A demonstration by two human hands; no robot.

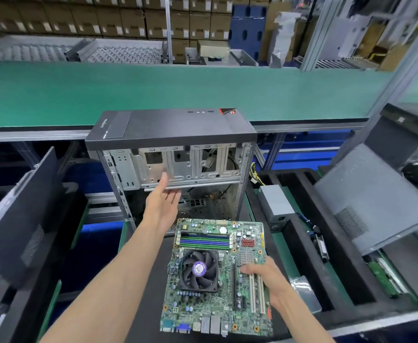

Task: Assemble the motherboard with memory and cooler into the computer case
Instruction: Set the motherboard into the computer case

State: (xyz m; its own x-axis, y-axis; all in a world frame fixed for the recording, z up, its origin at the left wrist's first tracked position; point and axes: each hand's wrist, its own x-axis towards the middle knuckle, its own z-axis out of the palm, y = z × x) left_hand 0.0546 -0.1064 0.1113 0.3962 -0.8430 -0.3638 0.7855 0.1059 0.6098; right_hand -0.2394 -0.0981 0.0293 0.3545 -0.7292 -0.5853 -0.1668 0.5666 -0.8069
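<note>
A green motherboard (210,305) with memory sticks (204,240) and a black cooler fan (199,269) is held above the black mat, in front of the case. My right hand (269,283) grips its right edge, thumb on top near the white slots. The black computer case (173,134) lies open toward me, its bare metal drive cage showing. My left hand (164,201) is open, fingers straight, reaching into the case opening just below the cage bar.
A grey power supply (276,207) sits right of the case. A black side panel (24,219) leans at the left. Another grey case (376,206) stands at the right. A green conveyor belt (178,90) runs behind.
</note>
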